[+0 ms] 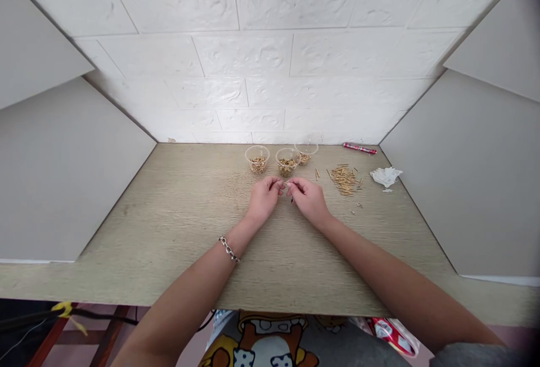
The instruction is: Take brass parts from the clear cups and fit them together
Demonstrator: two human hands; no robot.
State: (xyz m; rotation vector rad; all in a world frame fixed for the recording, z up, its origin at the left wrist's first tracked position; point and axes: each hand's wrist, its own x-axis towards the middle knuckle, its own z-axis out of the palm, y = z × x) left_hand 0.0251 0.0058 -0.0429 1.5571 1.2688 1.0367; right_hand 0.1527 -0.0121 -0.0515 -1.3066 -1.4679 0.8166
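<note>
My left hand (pixel 265 195) and my right hand (pixel 309 197) meet at the middle of the table, fingertips almost touching. Both are closed in a pinch around something small and thin that I cannot make out. A tiny dark tip shows below my right fingers. Just behind the hands stand clear plastic cups of small gold-coloured metal pieces: one cup (pixel 257 160) at the left, another cup (pixel 288 162) in the middle, and a third cup (pixel 306 148) behind it to the right. A pile of thin gold-coloured metal pins (pixel 345 180) lies right of my right hand.
Two loose pins (pixel 317 174) lie beside the pile. Farther right are a crumpled white tissue (pixel 385 176) and a red wrapped stick (pixel 360 148). Tiny bits (pixel 236 187) are scattered left of my hands. A white brick-patterned wall (pixel 270 91) and grey side panels enclose the table.
</note>
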